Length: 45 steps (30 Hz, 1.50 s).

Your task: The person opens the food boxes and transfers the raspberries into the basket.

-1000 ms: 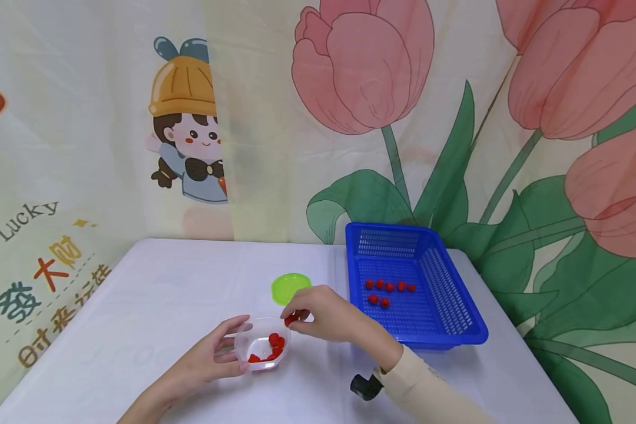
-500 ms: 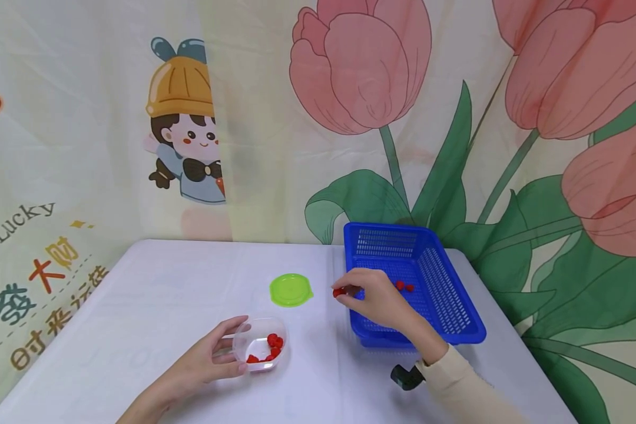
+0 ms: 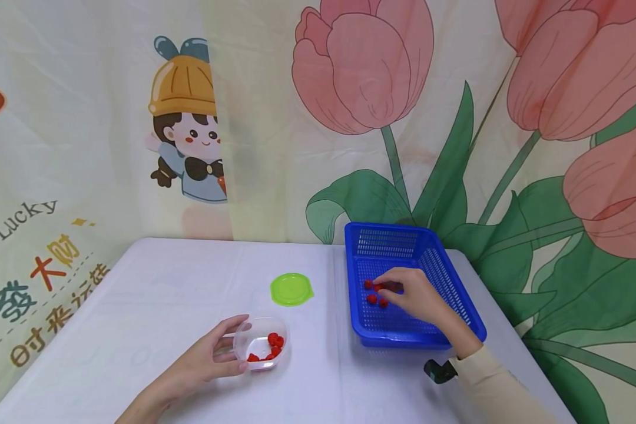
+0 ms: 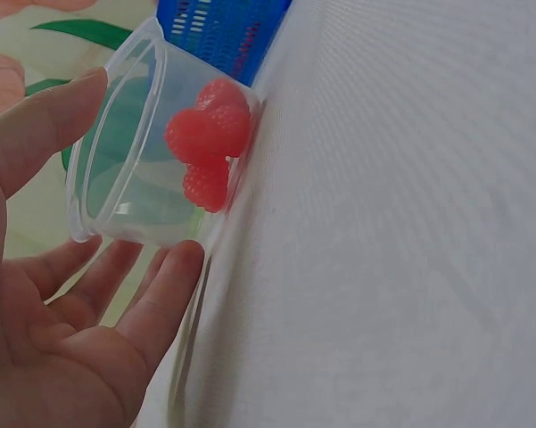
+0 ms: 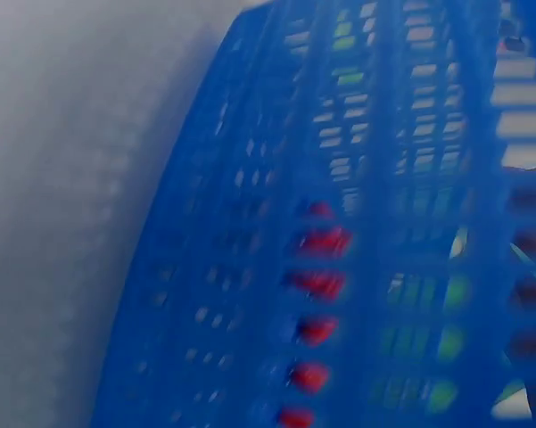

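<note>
My left hand (image 3: 212,356) grips a small clear plastic container (image 4: 174,183), thumb on its rim and fingers under its side. Several red raspberries (image 4: 218,134) lie inside it against the base. Over the floor of a blue basket (image 3: 418,333), my right hand (image 3: 416,297) pinches a raspberry (image 3: 378,288) between thumb and fingertip. Other raspberries (image 3: 371,299) lie on the basket floor beside and below the fingers, some hidden by the hand. The right wrist view is blurred; a row of raspberries (image 5: 308,376) shows through it against the blue basket.
A round green lid (image 3: 291,290) lies flat on the white tablecloth (image 3: 191,282), beyond the container and left of the basket. A patterned curtain (image 3: 265,118) hangs behind the table. A black wrist camera (image 3: 440,372) sits below the right forearm.
My right hand, holding a raspberry, has moved right from beside the container, past the basket's left rim and in over the basket. The left hand and container have stayed in place.
</note>
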Tool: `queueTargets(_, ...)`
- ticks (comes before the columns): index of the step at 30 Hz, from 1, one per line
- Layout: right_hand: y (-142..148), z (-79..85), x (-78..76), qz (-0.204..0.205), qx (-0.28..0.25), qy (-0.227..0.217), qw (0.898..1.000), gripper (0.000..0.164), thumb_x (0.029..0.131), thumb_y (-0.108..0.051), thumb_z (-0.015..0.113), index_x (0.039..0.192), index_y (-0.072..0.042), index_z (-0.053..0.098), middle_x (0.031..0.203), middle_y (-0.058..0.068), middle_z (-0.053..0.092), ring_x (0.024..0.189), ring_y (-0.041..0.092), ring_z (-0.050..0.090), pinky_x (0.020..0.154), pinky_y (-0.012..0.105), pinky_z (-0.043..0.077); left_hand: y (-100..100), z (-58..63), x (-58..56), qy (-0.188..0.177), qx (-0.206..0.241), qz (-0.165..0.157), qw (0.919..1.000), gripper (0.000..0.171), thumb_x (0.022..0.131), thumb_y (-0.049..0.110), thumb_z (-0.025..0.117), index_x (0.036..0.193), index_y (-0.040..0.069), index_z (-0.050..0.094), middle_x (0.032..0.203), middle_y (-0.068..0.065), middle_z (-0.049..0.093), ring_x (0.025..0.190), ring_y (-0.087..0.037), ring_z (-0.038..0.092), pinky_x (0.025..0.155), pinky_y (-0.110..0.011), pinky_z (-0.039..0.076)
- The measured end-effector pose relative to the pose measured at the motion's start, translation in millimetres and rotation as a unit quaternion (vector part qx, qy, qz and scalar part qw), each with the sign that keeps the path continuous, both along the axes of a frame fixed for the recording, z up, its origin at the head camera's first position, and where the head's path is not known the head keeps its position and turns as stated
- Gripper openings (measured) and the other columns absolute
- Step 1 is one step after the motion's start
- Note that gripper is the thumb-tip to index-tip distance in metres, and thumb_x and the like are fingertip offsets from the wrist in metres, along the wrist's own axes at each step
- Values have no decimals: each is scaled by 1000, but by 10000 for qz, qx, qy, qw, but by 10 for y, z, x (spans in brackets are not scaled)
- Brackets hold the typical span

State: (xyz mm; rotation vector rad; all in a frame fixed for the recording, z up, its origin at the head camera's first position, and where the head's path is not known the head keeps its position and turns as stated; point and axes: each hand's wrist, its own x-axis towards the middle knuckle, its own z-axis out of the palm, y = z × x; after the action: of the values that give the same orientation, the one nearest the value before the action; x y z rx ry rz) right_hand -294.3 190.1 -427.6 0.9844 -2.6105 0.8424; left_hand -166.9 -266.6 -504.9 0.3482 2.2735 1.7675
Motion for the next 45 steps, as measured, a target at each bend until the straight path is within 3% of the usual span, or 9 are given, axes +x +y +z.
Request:
queueTargets(11, 252, -146, -183, -220, 215, -227, 9993, 21, 94, -4, 81, 114, -10, 81, 107, 0, 79, 94, 12, 73, 83, 29, 63, 2, -6, -1, 11, -13, -15, 10000, 91, 91, 17, 85, 165, 18, 32, 167, -20, 36, 137, -40, 58, 97, -20, 54)
queueTargets(18, 336, -176, -267, -176, 353, -362, 9986, 20, 94, -3, 80, 113, -8, 81, 108, 2, 79, 97, 16, 75, 86, 36, 64, 7, -3, -6, -5, -38, -2, 10000, 92, 91, 17, 86, 165, 18, 32, 167, -21, 36, 138, -41, 58, 96, -20, 54)
queueTargets(32, 381, -205, -384, -111, 1010, -727, 9922, 19, 95, -3, 78, 113, -6, 81, 108, 3, 80, 103, 22, 75, 90, 42, 63, 9, 5, -2, -10, 11, -21, 10000, 93, 91, 17, 85, 166, 17, 30, 167, -21, 36, 136, -40, 59, 97, -20, 55)
queueTargets(37, 371, -245, -418, -56, 1221, -648, 9904, 17, 94, -2, 79, 111, -4, 81, 106, 4, 80, 101, 23, 75, 90, 44, 62, 5, 12, 7, -9, -20, -17, 10000, 91, 92, 17, 84, 166, 18, 31, 167, -19, 36, 137, -39, 59, 96, -22, 55)
queueTargets(45, 332, -311, -422, -253, 1310, -743, 9883, 13, 94, -3, 80, 107, -5, 82, 102, 2, 79, 97, 20, 73, 90, 43, 62, 1, 17, 8, 4, -63, -10, 10000, 91, 92, 18, 84, 165, 18, 31, 167, -20, 36, 138, -39, 58, 97, -21, 54)
